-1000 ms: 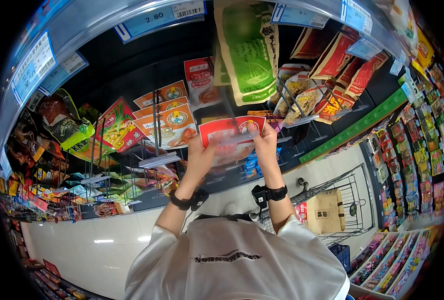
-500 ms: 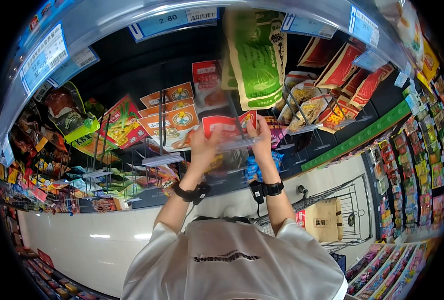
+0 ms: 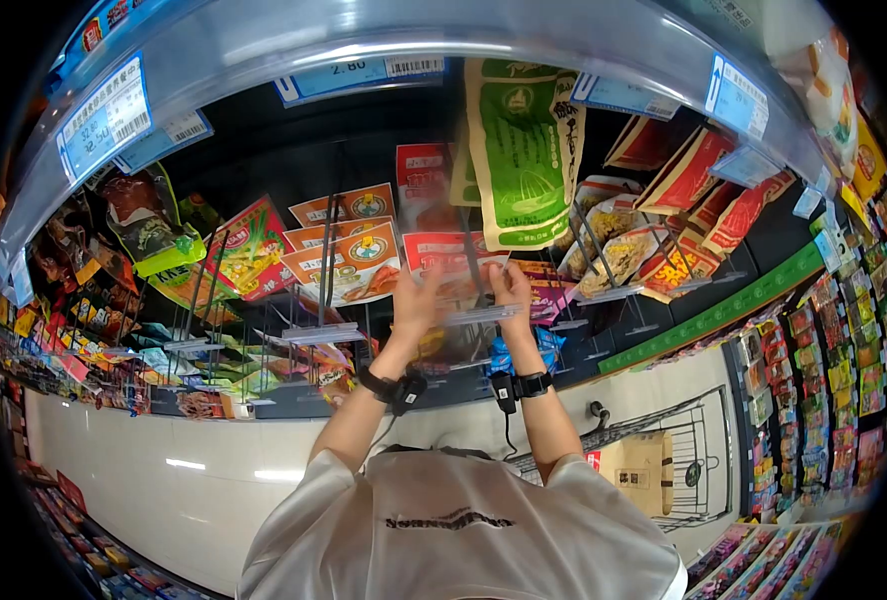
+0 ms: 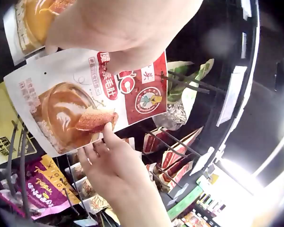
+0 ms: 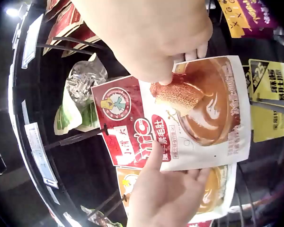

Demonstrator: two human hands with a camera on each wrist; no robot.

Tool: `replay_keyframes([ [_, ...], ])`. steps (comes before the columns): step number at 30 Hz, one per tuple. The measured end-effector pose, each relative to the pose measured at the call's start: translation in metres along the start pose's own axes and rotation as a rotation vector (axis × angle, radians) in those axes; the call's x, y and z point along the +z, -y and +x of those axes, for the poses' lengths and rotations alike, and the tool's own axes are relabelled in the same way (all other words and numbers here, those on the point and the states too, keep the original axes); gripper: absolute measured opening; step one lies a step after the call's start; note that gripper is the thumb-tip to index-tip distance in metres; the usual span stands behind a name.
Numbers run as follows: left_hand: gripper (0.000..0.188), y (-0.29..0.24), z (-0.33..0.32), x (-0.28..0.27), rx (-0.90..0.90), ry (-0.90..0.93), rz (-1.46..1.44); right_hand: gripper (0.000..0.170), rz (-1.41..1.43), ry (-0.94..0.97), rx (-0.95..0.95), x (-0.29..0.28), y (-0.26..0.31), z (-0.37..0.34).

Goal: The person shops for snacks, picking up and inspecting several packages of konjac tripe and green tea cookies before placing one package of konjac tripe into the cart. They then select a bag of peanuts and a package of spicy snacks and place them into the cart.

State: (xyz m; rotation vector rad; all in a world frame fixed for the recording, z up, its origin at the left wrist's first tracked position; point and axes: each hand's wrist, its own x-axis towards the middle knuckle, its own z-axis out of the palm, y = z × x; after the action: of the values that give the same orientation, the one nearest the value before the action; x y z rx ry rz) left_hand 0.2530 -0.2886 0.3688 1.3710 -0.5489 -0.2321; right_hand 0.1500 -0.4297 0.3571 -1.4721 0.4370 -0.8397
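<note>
A red-and-white snack packet hangs at a dark hook rod, its printed front showing a brown bowl. My left hand, slightly blurred in the head view, grips one side edge, thumb on the printed front. At the opposite edge my right hand pinches the packet, thumb in front and fingers behind. Viewed from the left wrist, the packet stays flat between the hands, with the rod at its red top end. Orange-and-white packets hang just left of my left hand.
A large green bag hangs above the hands. Purple packets and a yellow packet hang nearby. Hook rods with clear tag holders stick out. Price tags line the upper shelf edge. A shopping cart stands behind at right.
The packet and both hands have moved deeper toward the rack, away from my body. Both hands keep hold of the packet's sides. The head view has shifted slightly, too.
</note>
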Motion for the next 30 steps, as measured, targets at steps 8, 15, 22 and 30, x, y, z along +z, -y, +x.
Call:
replay_keyframes([
  [8,0.049,0.025,0.023,0.017,-0.016,-0.112,-0.125,0.022,-0.017,-0.010,0.008,0.001,-0.030,0.027],
  [15,0.041,0.036,0.041,0.022,-0.110,-0.148,-0.086,0.031,-0.196,-0.011,0.021,-0.012,-0.078,0.058],
  [22,0.040,0.058,0.053,0.029,-0.158,-0.260,0.071,0.032,-0.089,-0.046,-0.013,-0.006,-0.072,0.073],
  [30,0.046,0.077,0.041,0.028,-0.315,-0.236,0.163,0.035,-0.134,-0.027,-0.047,-0.007,-0.098,0.067],
])
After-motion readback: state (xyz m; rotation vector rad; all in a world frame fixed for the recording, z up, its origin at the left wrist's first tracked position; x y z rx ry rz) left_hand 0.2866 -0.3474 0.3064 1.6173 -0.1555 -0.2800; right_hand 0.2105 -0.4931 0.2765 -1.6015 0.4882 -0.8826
